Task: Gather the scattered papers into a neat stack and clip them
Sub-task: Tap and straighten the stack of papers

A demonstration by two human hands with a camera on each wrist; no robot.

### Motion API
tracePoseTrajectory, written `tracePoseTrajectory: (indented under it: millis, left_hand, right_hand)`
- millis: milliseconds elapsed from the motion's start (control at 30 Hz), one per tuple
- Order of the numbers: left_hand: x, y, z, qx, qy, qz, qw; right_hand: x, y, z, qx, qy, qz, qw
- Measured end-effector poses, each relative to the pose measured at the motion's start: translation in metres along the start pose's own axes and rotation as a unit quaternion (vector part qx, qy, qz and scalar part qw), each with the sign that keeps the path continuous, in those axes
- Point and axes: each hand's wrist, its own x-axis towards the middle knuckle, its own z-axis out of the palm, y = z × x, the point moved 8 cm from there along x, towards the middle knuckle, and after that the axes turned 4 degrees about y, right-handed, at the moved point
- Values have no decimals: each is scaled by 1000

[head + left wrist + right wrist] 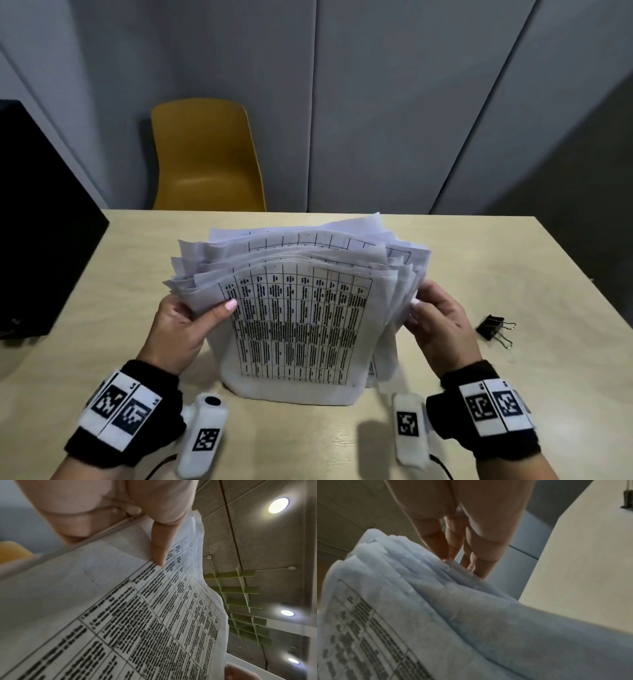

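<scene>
A bundle of printed papers (298, 325) stands upright on its lower edge on the table, its upper edges fanned and uneven. My left hand (191, 318) grips the bundle's left side, thumb (159, 550) across the front sheet (154, 622), fingers behind. My right hand (435, 318) holds the right side, with its fingers (481, 561) reaching behind the sheets (419, 601). A black binder clip (495, 329) lies on the table to the right of my right hand, apart from the papers.
The beige table (513, 267) carries the papers and clip. A yellow chair (205, 157) stands behind its far edge. A black object (41, 219) sits at the left edge. Grey wall panels rise behind.
</scene>
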Motion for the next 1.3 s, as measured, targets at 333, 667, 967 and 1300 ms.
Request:
tracePoseTrajectory:
  millis: [333, 667, 967, 1300]
  left_hand:
    - [0, 5, 0, 32, -11, 21, 999]
    - [-4, 18, 7, 8, -43, 35, 998]
    - [-9, 25, 21, 37, -83, 67, 994]
    - [-12, 16, 10, 12, -28, 83, 996]
  right_hand:
    - [10, -31, -17, -66, 76, -95, 990]
    - [-6, -169, 92, -261, -38, -309, 914]
    - [-42, -130, 215, -516, -165, -377, 751]
    - [-48, -186, 209, -491, -83, -445, 744]
